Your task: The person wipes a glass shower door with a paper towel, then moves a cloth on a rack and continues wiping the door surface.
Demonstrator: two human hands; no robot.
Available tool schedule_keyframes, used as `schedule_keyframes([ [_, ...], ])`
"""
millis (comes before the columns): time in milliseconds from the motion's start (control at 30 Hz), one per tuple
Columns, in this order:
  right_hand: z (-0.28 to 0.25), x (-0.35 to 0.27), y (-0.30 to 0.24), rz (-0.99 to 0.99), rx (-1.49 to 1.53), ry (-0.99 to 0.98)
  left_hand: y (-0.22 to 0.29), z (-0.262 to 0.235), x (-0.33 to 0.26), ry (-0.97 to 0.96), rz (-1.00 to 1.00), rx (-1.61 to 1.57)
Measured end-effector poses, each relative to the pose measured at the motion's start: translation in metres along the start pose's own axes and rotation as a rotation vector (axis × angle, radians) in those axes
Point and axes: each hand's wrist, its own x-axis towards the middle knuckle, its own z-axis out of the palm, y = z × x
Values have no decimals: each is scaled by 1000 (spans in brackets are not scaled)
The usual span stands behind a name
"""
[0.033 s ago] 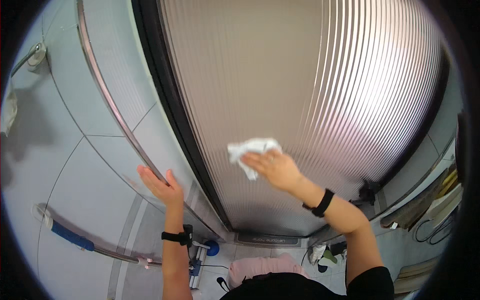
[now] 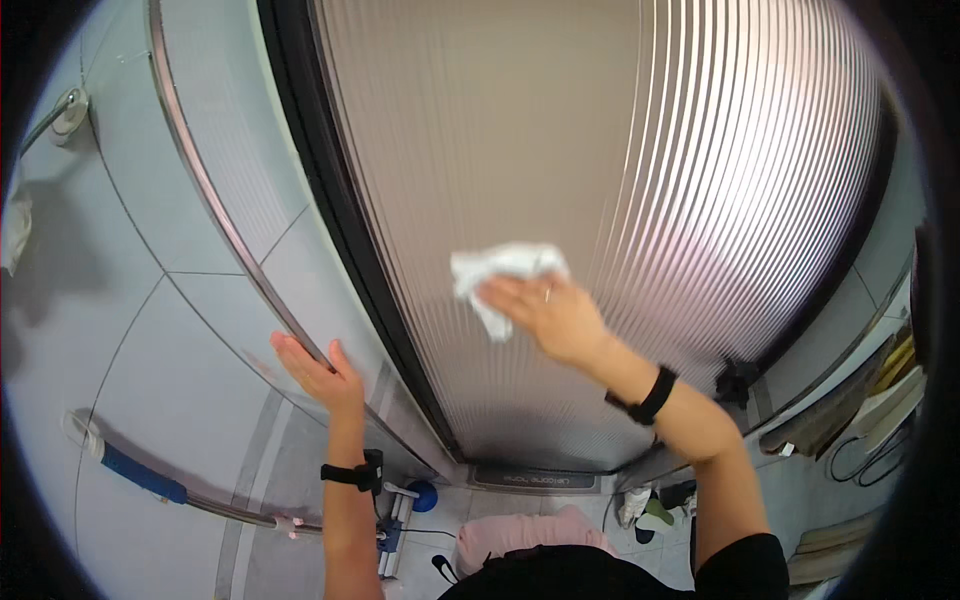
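Observation:
Against a large ribbed glass door panel (image 2: 500,160), my right hand (image 2: 555,320) presses a white cloth (image 2: 510,260). Its fingers lie over the cloth's lower part, and the cloth spreads out above and to the left of them. My left hand (image 2: 320,375) rests on a slim metal edge strip (image 2: 225,220) at the left. Its fingers are stretched out on one side of the strip and the thumb stands apart on the other. A black band circles each wrist.
A black door frame (image 2: 325,180) runs between the glass and the tiled wall (image 2: 130,350). A grab bar with a blue sleeve (image 2: 145,475) is at lower left. Below lie a dark doormat (image 2: 535,481), a pink cloth item (image 2: 540,530) and shoes (image 2: 635,507).
My right hand and the white cloth have moved slightly upward on the glass. The left hand stays at the metal strip.

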Motion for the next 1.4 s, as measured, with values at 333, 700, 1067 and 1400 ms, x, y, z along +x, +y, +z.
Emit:
schedule_keyframes([
  [333, -112, 82, 68, 266, -94, 465, 3, -3, 2, -27, -18, -11],
  [700, 53, -115, -26, 104, 190, -293, 8, 3, 8, -6, 6, -2],
  [1067, -64, -44, 77, 433, -214, 467, 7, -1, 9, -3, -7, 34],
  [1400, 49, -150, 5, 320, -41, 32, 8, 1, 9, 7, -17, 26],
])
